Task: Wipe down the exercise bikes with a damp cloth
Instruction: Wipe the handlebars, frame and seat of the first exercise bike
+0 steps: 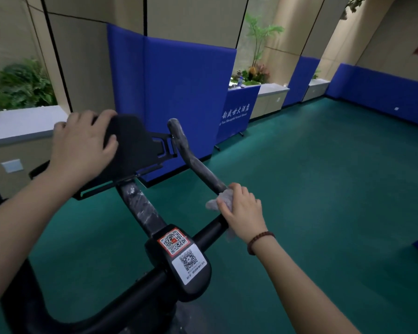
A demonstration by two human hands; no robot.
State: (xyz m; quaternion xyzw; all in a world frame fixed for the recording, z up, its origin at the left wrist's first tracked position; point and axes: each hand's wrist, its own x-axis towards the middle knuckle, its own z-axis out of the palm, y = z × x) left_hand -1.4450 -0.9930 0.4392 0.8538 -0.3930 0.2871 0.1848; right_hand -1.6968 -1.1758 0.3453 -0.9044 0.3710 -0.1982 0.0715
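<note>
Cloth [215,201] sits bunched on the right handlebar horn [193,160] of the exercise bike [191,280], my right hand [241,209] curled round it, left hand [82,143] gripping the console [135,145]; best drag firmly upward toward the smeared tip.

Grey cloth [221,201] bunched on bike handlebar [196,162]

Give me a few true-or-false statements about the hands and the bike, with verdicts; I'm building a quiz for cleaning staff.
1. The right hand grips a grey cloth against the handlebar. True.
2. The left hand hangs free of the bike. False: it holds the black console.
3. A beaded bracelet is on the left wrist. False: the beaded bracelet is on the right wrist.
4. Two QR-code stickers sit on the bike's central housing. True.
</note>
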